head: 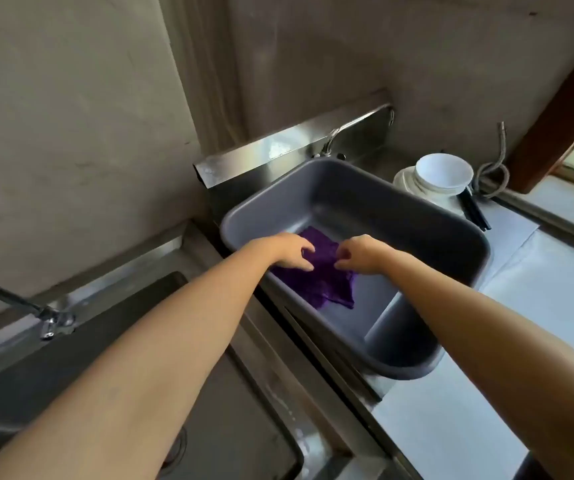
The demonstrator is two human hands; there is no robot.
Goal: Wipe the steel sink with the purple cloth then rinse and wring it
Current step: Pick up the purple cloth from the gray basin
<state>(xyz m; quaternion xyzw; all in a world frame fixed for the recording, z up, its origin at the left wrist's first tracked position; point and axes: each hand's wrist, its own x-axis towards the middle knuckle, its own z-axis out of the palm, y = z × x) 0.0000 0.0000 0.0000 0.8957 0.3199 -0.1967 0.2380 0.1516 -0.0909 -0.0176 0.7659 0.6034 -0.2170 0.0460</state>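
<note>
**A:** What's on the far left?

**B:** A steel sink (112,327) with its own tap (19,306) at the back edge, dark inside. Nothing purple in it.

**A:** And moving right?

**B:** The left hand (287,251) reaches over the near-left rim of a grey plastic basin (417,216). Its fingers are curled down onto the purple cloth (320,275), pinching a fold of it, as far as I can tell.

**A:** Where exactly is the cloth?

**B:** Inside the grey basin, crumpled against the near-left wall, partly spread over the floor. It lies between and under both hands.

**A:** The other hand?

**B:** The right hand (358,254) is just beside the left, fingertips bent in and gripping the cloth's upper edge. The two hands are near each other but not touching.

**A:** Further right?

**B:** A second tap (355,128) arches behind the basin. Past the basin's far-right corner stands a stack of white bowls (441,174) on plates, with dark chopsticks (474,213) lying beside them, and a coiled metal hose (493,171) against the wall
</note>
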